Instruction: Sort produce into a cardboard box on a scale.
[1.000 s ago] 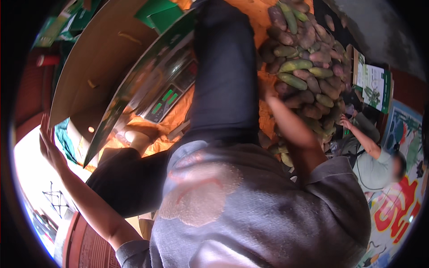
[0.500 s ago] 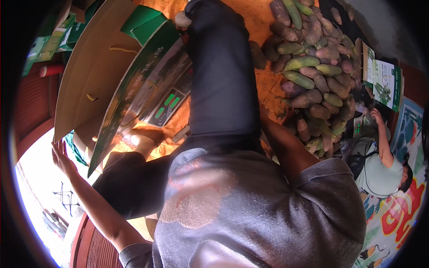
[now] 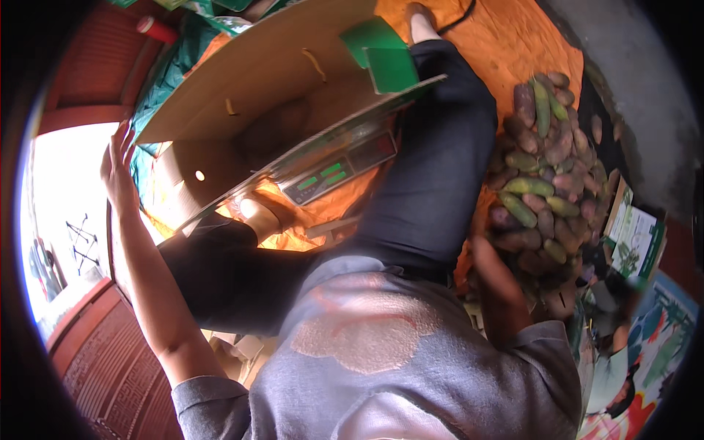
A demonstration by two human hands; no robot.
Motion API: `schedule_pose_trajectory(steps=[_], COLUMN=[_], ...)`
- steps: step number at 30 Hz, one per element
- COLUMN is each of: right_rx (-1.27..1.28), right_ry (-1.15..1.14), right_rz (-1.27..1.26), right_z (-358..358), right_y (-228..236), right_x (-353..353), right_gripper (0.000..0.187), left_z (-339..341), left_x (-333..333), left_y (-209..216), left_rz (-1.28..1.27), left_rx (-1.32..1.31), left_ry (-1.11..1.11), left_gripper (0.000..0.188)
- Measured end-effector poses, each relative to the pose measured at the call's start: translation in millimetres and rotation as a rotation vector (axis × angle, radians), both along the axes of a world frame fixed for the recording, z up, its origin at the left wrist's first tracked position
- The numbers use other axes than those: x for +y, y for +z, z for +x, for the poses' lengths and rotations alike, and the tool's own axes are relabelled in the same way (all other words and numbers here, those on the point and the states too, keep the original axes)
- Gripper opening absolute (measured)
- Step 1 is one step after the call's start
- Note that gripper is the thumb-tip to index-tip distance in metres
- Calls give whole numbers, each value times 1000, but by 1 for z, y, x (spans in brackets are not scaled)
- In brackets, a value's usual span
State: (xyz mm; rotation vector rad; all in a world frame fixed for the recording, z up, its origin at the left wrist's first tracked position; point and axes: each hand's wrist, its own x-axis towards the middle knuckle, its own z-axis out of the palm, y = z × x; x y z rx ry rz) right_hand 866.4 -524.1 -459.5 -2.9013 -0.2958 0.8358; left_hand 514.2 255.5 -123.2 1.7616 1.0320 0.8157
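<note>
My left hand (image 3: pixel 119 165) is raised at the left with its fingers stretched out, beside the near corner of a large open cardboard box (image 3: pixel 198 103). Whether the fingertips touch the flap, I cannot tell. Inside the box, dark brown, rounded shapes (image 3: pixel 275 132) lie in shadow. A digital scale (image 3: pixel 323 176) with green lit displays shows beyond the box's near flap. My right forearm (image 3: pixel 499 286) reaches down beside my thigh toward a heap of long purple-brown and green vegetables (image 3: pixel 546 169). The right hand's fingers are hidden or blurred there.
An orange sheet (image 3: pixel 506 37) covers the floor under the heap. My dark-trousered leg (image 3: pixel 433 147) stretches between box and heap. Another person (image 3: pixel 612 374) sits at the lower right beside a printed carton (image 3: pixel 634 238). Red-brown carved wooden furniture (image 3: pixel 117 359) stands at left.
My view has swung, so the box and heap sit differently in the picture. The box's inside and the scale show more fully. My left hand stays near the box's corner.
</note>
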Motion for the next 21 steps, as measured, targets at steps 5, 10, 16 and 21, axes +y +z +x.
schedule_pose_trajectory(steps=[5, 10, 16, 21], right_rx=[-404, -477, -367, 21], right_ry=[10, 116, 618, 1067], right_rz=[259, 896, 1219, 1141], right_z=[98, 141, 53, -20], right_y=[209, 390, 531, 510], right_x=[144, 244, 405, 512], right_gripper=[81, 77, 63, 77], left_z=[-15, 38, 35, 23], left_x=[-29, -66, -110, -121], left_y=[41, 80, 106, 104], left_rz=[108, 480, 544, 441], left_rx=[94, 219, 303, 219], left_ry=[-34, -270, -583, -746], left_gripper=[45, 35, 26, 29])
